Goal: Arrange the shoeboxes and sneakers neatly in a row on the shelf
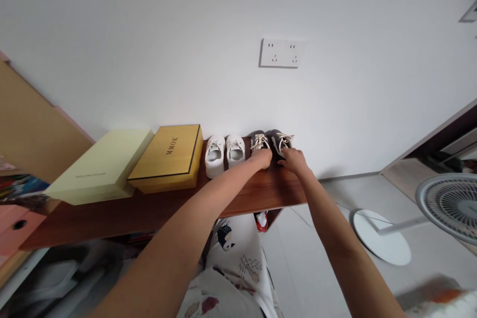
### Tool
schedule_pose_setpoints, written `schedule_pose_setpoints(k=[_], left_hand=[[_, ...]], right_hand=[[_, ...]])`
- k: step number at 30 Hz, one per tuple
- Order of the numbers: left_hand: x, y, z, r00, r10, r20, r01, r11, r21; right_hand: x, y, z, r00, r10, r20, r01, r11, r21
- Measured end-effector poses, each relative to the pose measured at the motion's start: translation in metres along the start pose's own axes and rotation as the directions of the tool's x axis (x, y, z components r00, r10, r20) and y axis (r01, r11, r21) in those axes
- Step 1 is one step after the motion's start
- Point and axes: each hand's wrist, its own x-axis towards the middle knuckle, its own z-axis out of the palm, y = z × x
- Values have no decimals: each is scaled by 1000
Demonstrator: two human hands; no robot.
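Note:
A pair of dark grey shoes with cream laces stands against the wall at the right end of a brown wooden shelf top (261, 194). My left hand (262, 158) is closed over the heel of the left dark shoe (259, 140). My right hand (292, 159) grips the heel of the right dark shoe (281, 141). Just left of them sits a pair of white sneakers (224, 153), toes toward the wall.
Left of the sneakers lie a golden shoebox (169, 157) and a pale yellow box (100, 166). A wall socket (281, 52) is above. A standing fan (445, 203) with a round white base (382, 236) is on the tiled floor at the right.

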Motion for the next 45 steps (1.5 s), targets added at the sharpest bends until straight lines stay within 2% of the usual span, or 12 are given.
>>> schedule_pose_setpoints(k=[10, 14, 17, 19, 21, 24, 26, 31, 35, 38, 41, 45], left_hand=[[5, 2, 13, 995, -16, -96, 11, 999, -50], [-6, 2, 15, 986, 24, -165, -34, 998, -56], [-26, 0, 18, 950, 105, -294, -117, 993, -22], [-46, -3, 20, 904, 185, -386, -196, 981, 12], [-73, -9, 23, 877, 250, -411, -272, 962, 5], [-125, -27, 31, 897, 269, -352, -321, 942, -100], [-164, -44, 41, 923, 246, -296, -305, 937, -171], [-248, -101, 68, 980, 71, -184, -128, 939, -318], [-297, -148, 91, 984, -90, -157, 12, 899, -438], [-331, -172, 121, 984, -139, -114, 79, 902, -425], [-358, -183, 152, 993, -119, -25, 104, 936, -336], [-369, -186, 174, 998, -48, 51, 60, 963, -261]], right_hand=[[0, -13, 17, 998, -37, -43, 39, 999, 34], [-6, -19, 16, 996, -18, -92, 19, 1000, 11], [-14, -27, 11, 979, 41, -201, -27, 997, 71], [-24, -36, 8, 951, 74, -302, -19, 983, 184], [-40, -50, 9, 909, 114, -400, 27, 944, 330], [-75, -84, 18, 849, 216, -482, 85, 845, 528], [-100, -113, 28, 836, 274, -475, 108, 767, 632], [-140, -187, 41, 917, 223, -331, 143, 590, 794], [-146, -227, 45, 954, 192, -231, 108, 499, 860], [-146, -243, 50, 961, 219, -167, 40, 488, 872], [-145, -252, 56, 966, 231, -115, -36, 559, 828], [-142, -258, 63, 960, 266, -89, -116, 663, 740]])
